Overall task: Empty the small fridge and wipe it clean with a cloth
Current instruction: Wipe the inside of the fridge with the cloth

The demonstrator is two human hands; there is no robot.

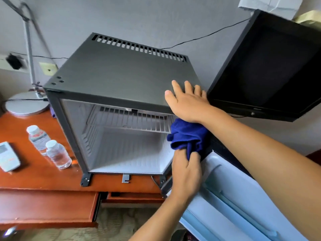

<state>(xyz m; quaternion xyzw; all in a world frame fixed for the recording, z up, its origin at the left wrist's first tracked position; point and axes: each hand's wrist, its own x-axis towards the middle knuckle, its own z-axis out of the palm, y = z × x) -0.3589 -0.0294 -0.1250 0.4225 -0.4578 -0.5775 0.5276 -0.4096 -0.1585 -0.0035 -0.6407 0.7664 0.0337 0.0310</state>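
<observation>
The small fridge (119,80) stands on the table (43,173) with its door (231,193) swung wide to the right, so the whole white inside is open to reach. Nothing is left in it except one wire shelf (132,120) near the top, so the emptying part looks done and the wiping is the step in hand.

The right hand (189,103) lies flat on the front right corner of the fridge top, fingers straight and released, gripping nothing; it seems placed there to steady the light box while the other hand works. The left hand (186,173) grips one bunched blue cloth (188,136), fingers curled round its lower folds, at the right front edge of the opening beside the door hinge. The cloth sits against that inner right side, just below the right wrist, which suggests the wall or door frame is being rubbed.

Two water bottles (46,145) stand together on the table to the left of the fridge, probably set there out of the way, with one white remote control (7,156) lying just beside them. One desk lamp (26,103) stands behind them, and one dark television (271,66) is to the right of the fridge.
</observation>
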